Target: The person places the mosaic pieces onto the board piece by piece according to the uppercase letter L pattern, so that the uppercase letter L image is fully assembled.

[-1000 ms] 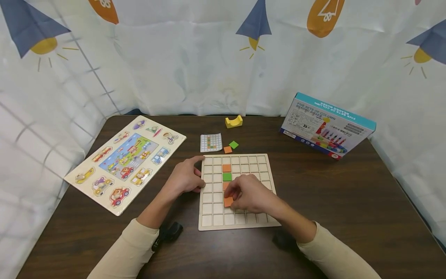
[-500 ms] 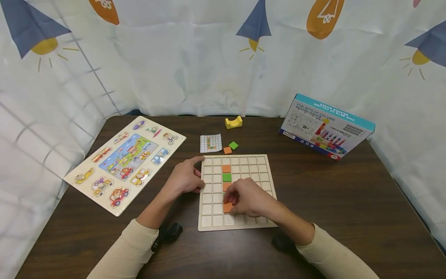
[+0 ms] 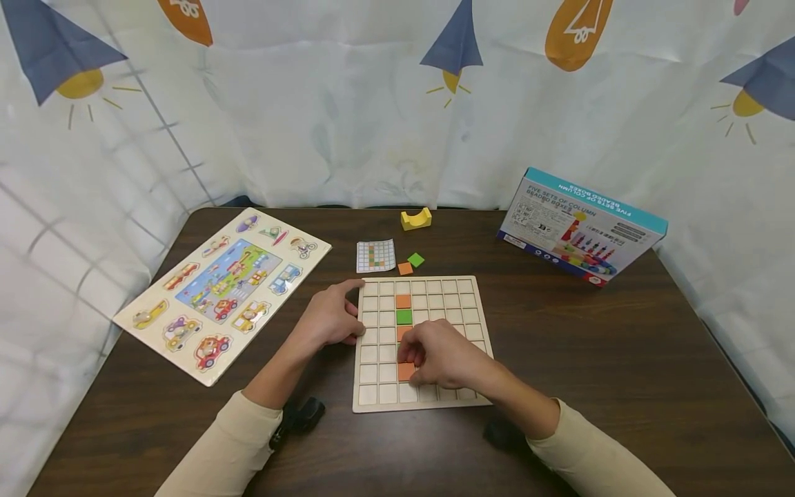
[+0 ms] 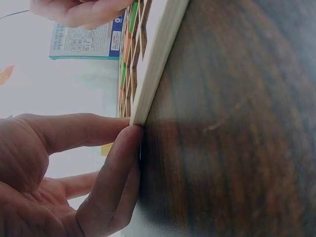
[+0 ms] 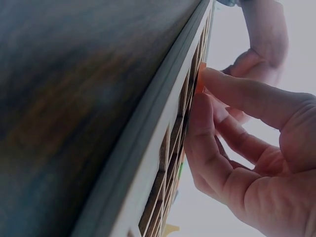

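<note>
My right hand (image 3: 444,355) is over the gridded wooden board (image 3: 439,284), pinching an orange square tile (image 3: 406,371) between thumb and fingers. That tile lies low in the third column, at the board's surface. In the right wrist view the fingertips hold the orange tile (image 5: 201,78) at the grid. Above it in the same column sit an orange tile (image 3: 403,301), a green tile (image 3: 404,317) and another orange tile (image 3: 402,333); a further green bit is mostly hidden by the fingers. My left hand (image 3: 330,314) rests with extended fingers against the board's left edge (image 4: 157,69).
Beyond the board lie a printed pattern card (image 3: 375,256), a loose orange tile (image 3: 405,268) and a loose green tile (image 3: 416,259). Farther back is a yellow curved block (image 3: 416,219). A vehicle puzzle board (image 3: 223,293) lies left; a toy box (image 3: 580,228) stands at right.
My right hand has moved the orange tile slightly nearer along the column, then stayed nearly still. My left hand has kept its place at the board's edge.
</note>
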`<action>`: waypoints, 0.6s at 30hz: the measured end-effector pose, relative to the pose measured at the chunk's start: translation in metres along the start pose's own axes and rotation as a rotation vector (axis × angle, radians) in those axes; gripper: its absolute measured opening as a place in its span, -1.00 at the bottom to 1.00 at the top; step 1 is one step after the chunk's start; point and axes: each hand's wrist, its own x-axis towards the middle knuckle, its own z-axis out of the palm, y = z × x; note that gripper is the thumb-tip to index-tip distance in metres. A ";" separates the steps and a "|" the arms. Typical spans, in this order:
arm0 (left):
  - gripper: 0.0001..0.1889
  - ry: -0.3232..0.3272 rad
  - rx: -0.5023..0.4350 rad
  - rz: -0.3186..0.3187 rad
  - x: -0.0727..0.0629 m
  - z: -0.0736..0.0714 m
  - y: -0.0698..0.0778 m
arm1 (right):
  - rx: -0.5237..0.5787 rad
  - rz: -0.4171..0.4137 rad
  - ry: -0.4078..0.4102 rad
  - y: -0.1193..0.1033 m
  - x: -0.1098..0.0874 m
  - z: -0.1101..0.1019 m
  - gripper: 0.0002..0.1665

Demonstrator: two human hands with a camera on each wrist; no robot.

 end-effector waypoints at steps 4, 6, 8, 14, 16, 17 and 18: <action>-0.06 0.001 -0.001 0.001 0.000 0.000 -0.001 | -0.004 0.005 0.000 0.000 0.000 0.000 -0.68; -0.06 0.003 -0.003 0.002 0.000 0.000 -0.001 | -0.005 0.007 0.001 0.001 0.000 0.000 -0.67; -0.06 0.003 -0.005 0.002 0.000 0.000 -0.001 | -0.009 0.001 0.005 0.001 0.000 0.000 -0.67; -0.07 0.004 0.005 -0.002 0.000 0.000 0.001 | -0.016 -0.017 0.015 0.000 0.000 0.000 -0.69; -0.07 0.005 0.002 -0.001 0.000 0.000 0.000 | -0.012 -0.016 0.013 0.000 0.000 -0.001 -0.70; -0.06 0.005 0.001 0.001 0.000 0.000 0.000 | -0.010 -0.015 0.011 0.000 0.000 -0.001 -0.71; -0.06 0.004 0.000 0.001 0.000 0.001 -0.001 | -0.010 -0.016 0.011 0.000 0.000 -0.002 -0.72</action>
